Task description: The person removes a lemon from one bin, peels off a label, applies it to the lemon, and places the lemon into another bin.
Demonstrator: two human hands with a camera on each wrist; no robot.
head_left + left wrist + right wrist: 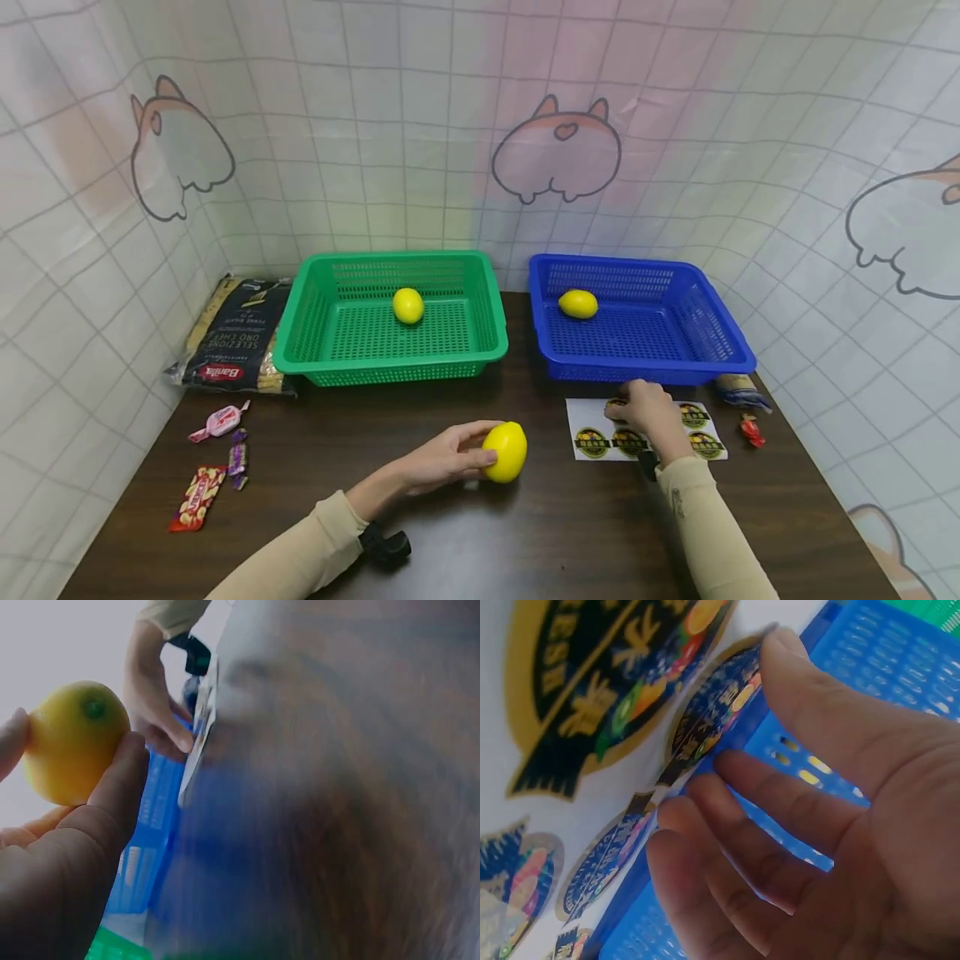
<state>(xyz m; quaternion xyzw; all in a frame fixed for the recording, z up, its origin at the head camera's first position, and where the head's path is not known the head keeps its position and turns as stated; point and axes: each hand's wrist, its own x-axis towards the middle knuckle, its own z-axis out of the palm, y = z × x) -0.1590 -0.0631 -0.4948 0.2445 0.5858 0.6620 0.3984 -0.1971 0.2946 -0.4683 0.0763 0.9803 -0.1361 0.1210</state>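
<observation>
My left hand [446, 458] holds a yellow lemon [508, 452] between thumb and fingers over the middle of the table. In the left wrist view the stem end of the lemon [79, 739] shows a green spot. On the right, my right hand [654, 412] reaches over a white sheet of round fruit stickers [582, 408], beside the blue basket [645, 367]. Seen from the right wrist, the thumb tip touches the end of one black and gold sticker [712, 709]. The other fingers [742, 844] are bent by the sheet's edge, apart from the thumb.
The green basket [390, 367] at the back contains another lemon [408, 306]; a lemon [578, 304] also lies in the blue one. Left are a pasta bag [236, 337] and several wrapped sweets [198, 498]. A red sweet [752, 430] and a small packet [742, 392] lie right.
</observation>
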